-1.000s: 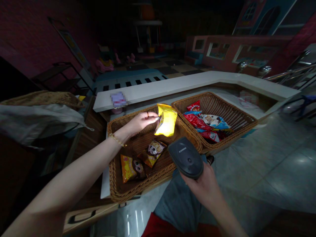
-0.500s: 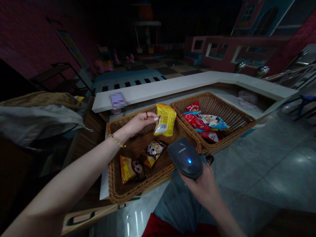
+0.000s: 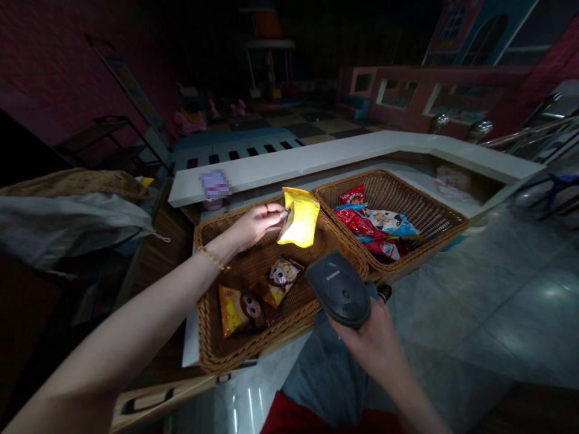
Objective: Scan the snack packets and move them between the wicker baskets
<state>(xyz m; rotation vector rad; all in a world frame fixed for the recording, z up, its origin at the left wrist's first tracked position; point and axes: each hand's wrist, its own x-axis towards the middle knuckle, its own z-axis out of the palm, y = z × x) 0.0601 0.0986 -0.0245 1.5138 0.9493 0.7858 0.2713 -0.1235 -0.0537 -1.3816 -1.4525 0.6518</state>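
Pinched in my left hand point(image 3: 261, 225) is a yellow snack bag point(image 3: 300, 218), held by its left edge above the left wicker basket point(image 3: 208, 355). Bright light washes out much of the bag's face. My right hand point(image 3: 368, 334) is wrapped round the handle of a dark barcode scanner point(image 3: 338, 288), whose head points toward the bag. The scanner's top lamp is unlit. Two more yellow-brown snack bags lie in the basket below: one at the left point(image 3: 239, 310), another near the middle point(image 3: 281, 279). The fingers under the scanner are mostly hidden.
A second wicker basket point(image 3: 446, 232) with red and blue-white snack bags point(image 3: 391, 223) adjoins on the right. Behind both runs a white counter ledge point(image 3: 289, 166) with a small blurred purple item point(image 3: 216, 184) on it. A grey cloth point(image 3: 72, 226) lies at the left.
Light from the scanner now falls on the yellow bag, and the scanner's blue lamp has gone out. The bag has shifted slightly left and tilted. My right hand stays almost still.
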